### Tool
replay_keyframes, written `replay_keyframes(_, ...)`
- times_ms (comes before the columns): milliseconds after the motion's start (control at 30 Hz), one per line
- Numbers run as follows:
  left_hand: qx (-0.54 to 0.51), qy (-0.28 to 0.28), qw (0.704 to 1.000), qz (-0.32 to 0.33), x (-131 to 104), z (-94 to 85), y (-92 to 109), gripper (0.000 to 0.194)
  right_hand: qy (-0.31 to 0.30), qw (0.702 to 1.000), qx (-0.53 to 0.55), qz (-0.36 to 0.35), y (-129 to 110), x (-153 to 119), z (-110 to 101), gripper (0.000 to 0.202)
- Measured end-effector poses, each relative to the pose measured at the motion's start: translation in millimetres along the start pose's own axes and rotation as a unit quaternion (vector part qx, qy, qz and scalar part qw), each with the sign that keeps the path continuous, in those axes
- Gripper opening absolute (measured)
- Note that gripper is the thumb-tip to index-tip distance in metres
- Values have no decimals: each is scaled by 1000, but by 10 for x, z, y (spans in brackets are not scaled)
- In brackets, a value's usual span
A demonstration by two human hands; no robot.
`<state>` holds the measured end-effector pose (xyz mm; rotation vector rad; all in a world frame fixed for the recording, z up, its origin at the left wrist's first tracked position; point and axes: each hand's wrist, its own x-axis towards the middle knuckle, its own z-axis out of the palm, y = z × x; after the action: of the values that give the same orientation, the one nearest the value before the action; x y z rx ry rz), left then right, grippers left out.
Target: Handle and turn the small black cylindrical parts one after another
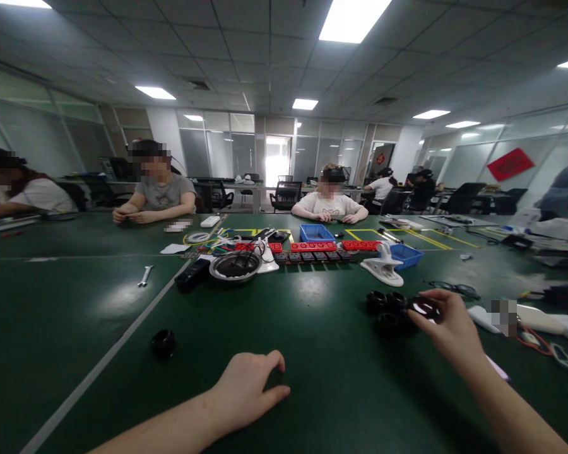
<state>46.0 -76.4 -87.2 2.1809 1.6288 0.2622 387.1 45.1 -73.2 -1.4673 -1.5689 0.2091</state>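
Observation:
My right hand [454, 325] pinches a black, glossy round piece [426, 307] between thumb and fingers, its shiny flat face showing. Just left of it, several similar black round pieces [389, 304] stand close together on the green table [312, 416]. Over the near middle of the table is my left hand [246, 384], its thumb and index finger apart and nothing between them. One more short black cylinder [163, 343] sits alone to the left of that hand. Whether the pinched piece touches the cluster, I cannot tell.
Mid-table lie red socket strips [312, 246], a metal dish [235, 268], blue trays [317, 233] and a white clamp-like stand [383, 268]. A wrench [146, 276] is at left, glasses [454, 289] at right. People [331, 202] sit across the table.

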Motion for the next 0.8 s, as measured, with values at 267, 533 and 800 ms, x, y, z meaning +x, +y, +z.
replay_keyframes(267, 5, -2, 1000, 5, 41, 22, -19, 23, -79, 988, -110, -79, -2, -65, 71, 55)
replay_keyframes(533, -3, -11, 1000, 2, 27, -1, -6, 25, -131, 933, -303, -146, 86, -78, 115, 36)
replay_keyframes(800, -5, -10, 1000, 7, 14, 8, -11, 26, -112, 907, -355, -199, -20, -80, 162, 32)
